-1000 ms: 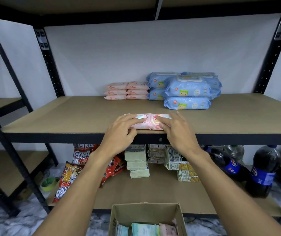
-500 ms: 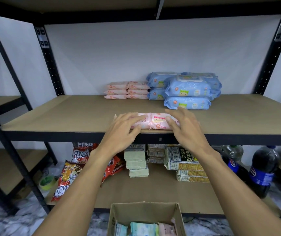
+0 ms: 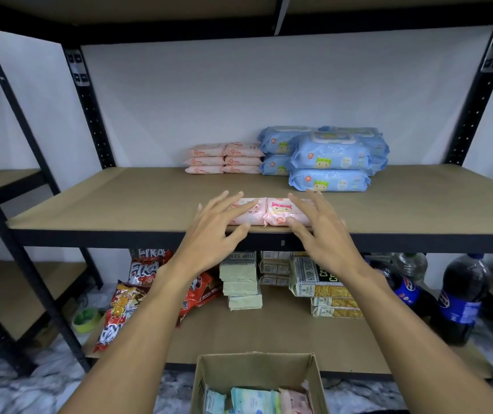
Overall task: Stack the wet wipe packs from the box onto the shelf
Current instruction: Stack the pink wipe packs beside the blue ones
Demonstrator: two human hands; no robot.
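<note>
The left hand [image 3: 212,231] and right hand [image 3: 320,231] hover with fingers spread, gripping nothing, over two pink wipe packs [image 3: 278,213] lying side by side at the front edge of the shelf [image 3: 120,198].

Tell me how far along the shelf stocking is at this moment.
Done: a small pink stack and a blue stack sit at the back of the shelf. In hand: left hand and right hand, fingers spread, over two pink packs lying side by side near the front edge. Left: several packs lie in the box.
</note>
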